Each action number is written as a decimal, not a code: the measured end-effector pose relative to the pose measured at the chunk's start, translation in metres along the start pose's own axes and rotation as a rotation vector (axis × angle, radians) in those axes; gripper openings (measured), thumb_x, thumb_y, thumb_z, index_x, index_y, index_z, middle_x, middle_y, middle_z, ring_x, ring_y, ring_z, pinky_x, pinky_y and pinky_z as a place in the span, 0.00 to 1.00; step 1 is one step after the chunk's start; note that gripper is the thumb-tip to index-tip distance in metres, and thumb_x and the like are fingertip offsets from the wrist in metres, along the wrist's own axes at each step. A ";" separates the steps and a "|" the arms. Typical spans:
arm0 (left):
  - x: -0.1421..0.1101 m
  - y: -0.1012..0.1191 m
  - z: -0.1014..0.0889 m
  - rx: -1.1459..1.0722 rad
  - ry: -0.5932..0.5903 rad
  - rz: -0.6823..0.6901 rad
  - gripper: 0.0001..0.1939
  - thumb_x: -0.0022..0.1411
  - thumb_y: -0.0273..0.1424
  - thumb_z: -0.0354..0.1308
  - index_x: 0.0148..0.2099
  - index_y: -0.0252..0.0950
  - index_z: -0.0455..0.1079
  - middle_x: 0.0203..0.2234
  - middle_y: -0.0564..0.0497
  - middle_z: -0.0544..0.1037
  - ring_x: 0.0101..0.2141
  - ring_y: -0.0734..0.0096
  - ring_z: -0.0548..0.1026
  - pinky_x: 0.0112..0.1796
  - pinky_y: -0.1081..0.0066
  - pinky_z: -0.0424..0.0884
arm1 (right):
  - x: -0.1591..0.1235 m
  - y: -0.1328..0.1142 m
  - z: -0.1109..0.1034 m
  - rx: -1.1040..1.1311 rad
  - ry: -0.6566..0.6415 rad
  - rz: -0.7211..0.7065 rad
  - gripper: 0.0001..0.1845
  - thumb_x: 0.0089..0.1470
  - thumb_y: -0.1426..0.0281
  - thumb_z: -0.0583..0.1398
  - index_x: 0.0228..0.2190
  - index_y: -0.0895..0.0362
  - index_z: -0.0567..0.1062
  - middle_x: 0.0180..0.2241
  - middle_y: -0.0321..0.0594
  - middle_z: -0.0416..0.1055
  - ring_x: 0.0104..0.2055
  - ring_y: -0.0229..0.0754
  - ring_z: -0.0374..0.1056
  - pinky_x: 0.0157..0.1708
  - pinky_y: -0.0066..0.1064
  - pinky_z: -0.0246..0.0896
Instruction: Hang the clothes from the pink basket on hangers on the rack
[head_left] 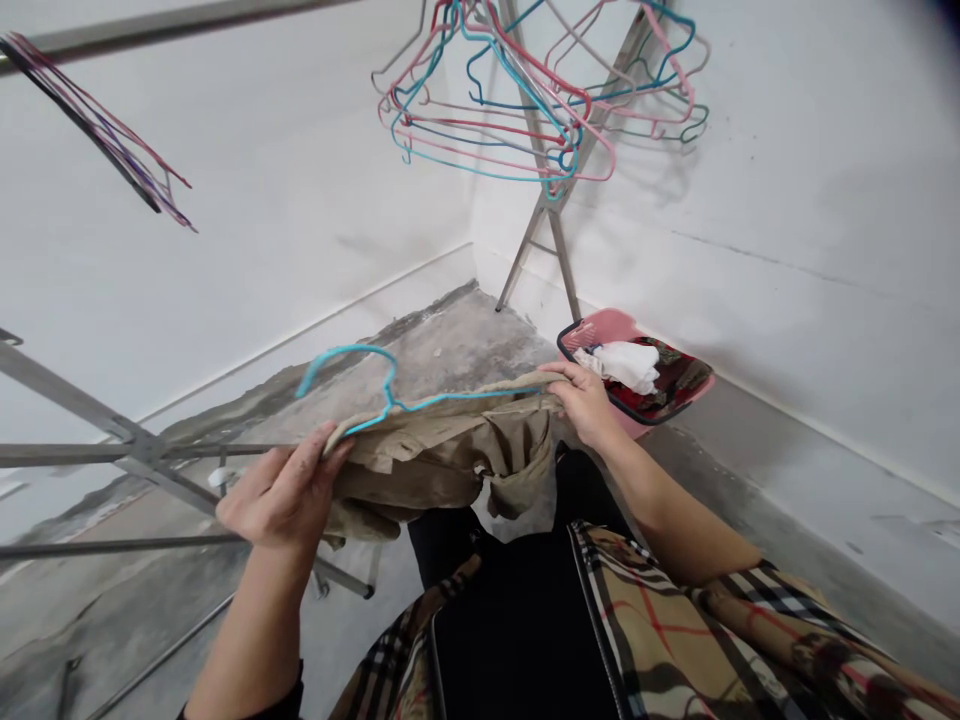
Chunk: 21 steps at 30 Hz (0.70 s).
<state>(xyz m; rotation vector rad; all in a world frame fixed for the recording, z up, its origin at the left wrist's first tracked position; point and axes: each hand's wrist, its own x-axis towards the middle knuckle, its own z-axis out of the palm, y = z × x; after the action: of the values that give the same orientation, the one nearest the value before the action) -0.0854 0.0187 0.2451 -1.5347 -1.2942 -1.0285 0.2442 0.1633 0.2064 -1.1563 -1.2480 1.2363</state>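
A khaki garment [442, 455] hangs in front of me, stretched between my two hands, its lower folds bunched. Inside its top edge lies a light-blue clothes hanger [388, 385], with the hook sticking up and pointing left. My left hand [285, 490] pinches the garment's edge at the hanger's left end. At the other end, my right hand [585, 400] has fingers and thumb closed on the garment's edge, close to the tip of the hanger's arm. The cloth hides most of the hanger's lower part.
Several coloured hangers [487, 125] hang from a metal drying rack [551, 200] above, and more hangers [112, 140] hang at upper left. A pink basket [607, 325] holding white and dark clothes stands by the right wall. Rack bars [142, 445] cross the left side.
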 end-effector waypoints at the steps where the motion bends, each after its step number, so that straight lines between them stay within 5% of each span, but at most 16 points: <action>1: -0.002 0.000 0.000 0.015 -0.031 0.015 0.12 0.55 0.34 0.67 0.44 0.44 0.79 0.19 0.54 0.74 0.20 0.76 0.68 0.23 0.76 0.60 | 0.001 -0.002 -0.002 -0.021 0.014 -0.048 0.20 0.41 0.69 0.57 0.38 0.57 0.77 0.28 0.36 0.72 0.24 0.34 0.61 0.20 0.24 0.54; 4: -0.006 0.004 0.003 0.093 -0.153 -0.052 0.12 0.58 0.35 0.64 0.46 0.45 0.78 0.18 0.55 0.73 0.20 0.76 0.68 0.22 0.75 0.57 | -0.003 -0.012 -0.014 -0.156 -0.077 -0.232 0.17 0.45 0.70 0.56 0.38 0.57 0.78 0.34 0.38 0.75 0.33 0.38 0.67 0.32 0.28 0.62; 7: -0.007 0.009 0.007 0.025 -0.174 -0.235 0.11 0.59 0.37 0.63 0.44 0.42 0.79 0.20 0.54 0.76 0.22 0.75 0.71 0.24 0.76 0.61 | -0.014 -0.029 -0.030 -0.386 -0.563 -0.330 0.19 0.50 0.68 0.59 0.45 0.58 0.77 0.32 0.38 0.74 0.36 0.40 0.69 0.38 0.30 0.64; 9: -0.006 0.012 0.009 -0.126 -0.156 -0.335 0.10 0.59 0.36 0.63 0.42 0.41 0.79 0.24 0.53 0.79 0.24 0.74 0.74 0.27 0.76 0.66 | -0.021 -0.040 -0.038 -0.490 -0.732 -0.374 0.24 0.53 0.64 0.60 0.51 0.58 0.73 0.29 0.37 0.73 0.31 0.37 0.67 0.33 0.28 0.64; 11: -0.005 0.015 0.011 -0.257 -0.151 -0.393 0.09 0.58 0.36 0.63 0.41 0.41 0.79 0.27 0.53 0.81 0.26 0.73 0.76 0.29 0.76 0.69 | -0.024 -0.049 -0.042 -0.554 -0.555 -0.526 0.27 0.55 0.60 0.60 0.55 0.57 0.70 0.32 0.39 0.72 0.32 0.37 0.67 0.35 0.30 0.65; 14: -0.001 0.019 0.014 -0.353 -0.140 -0.459 0.10 0.56 0.38 0.63 0.38 0.38 0.79 0.29 0.51 0.83 0.27 0.70 0.78 0.30 0.75 0.72 | -0.023 -0.057 -0.039 -0.736 -0.320 -0.816 0.31 0.54 0.58 0.62 0.57 0.54 0.67 0.49 0.46 0.70 0.50 0.46 0.66 0.52 0.39 0.62; 16: 0.004 0.022 0.016 -0.380 -0.146 -0.500 0.11 0.55 0.39 0.63 0.36 0.37 0.79 0.28 0.51 0.83 0.27 0.69 0.79 0.30 0.74 0.73 | -0.020 -0.058 -0.033 -0.883 -0.382 -0.911 0.28 0.57 0.57 0.59 0.56 0.54 0.67 0.51 0.47 0.69 0.54 0.48 0.64 0.54 0.42 0.59; 18: 0.009 0.026 0.017 -0.403 -0.185 -0.513 0.12 0.55 0.41 0.63 0.35 0.37 0.79 0.28 0.51 0.83 0.27 0.68 0.79 0.31 0.73 0.74 | -0.017 -0.058 -0.028 -0.969 -0.438 -0.931 0.20 0.63 0.59 0.52 0.51 0.55 0.71 0.43 0.46 0.73 0.46 0.46 0.68 0.47 0.38 0.62; 21: 0.015 0.031 0.018 -0.427 -0.228 -0.538 0.13 0.54 0.42 0.63 0.35 0.38 0.80 0.28 0.51 0.83 0.29 0.66 0.80 0.32 0.72 0.75 | -0.016 -0.060 -0.022 -1.001 -0.456 -0.926 0.22 0.66 0.59 0.46 0.38 0.57 0.75 0.31 0.43 0.74 0.34 0.42 0.68 0.35 0.31 0.58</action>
<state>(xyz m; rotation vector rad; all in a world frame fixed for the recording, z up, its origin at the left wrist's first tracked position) -0.0520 0.0376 0.2512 -1.6906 -1.7919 -1.5844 0.2675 0.1470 0.2655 -0.7070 -2.5089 0.1005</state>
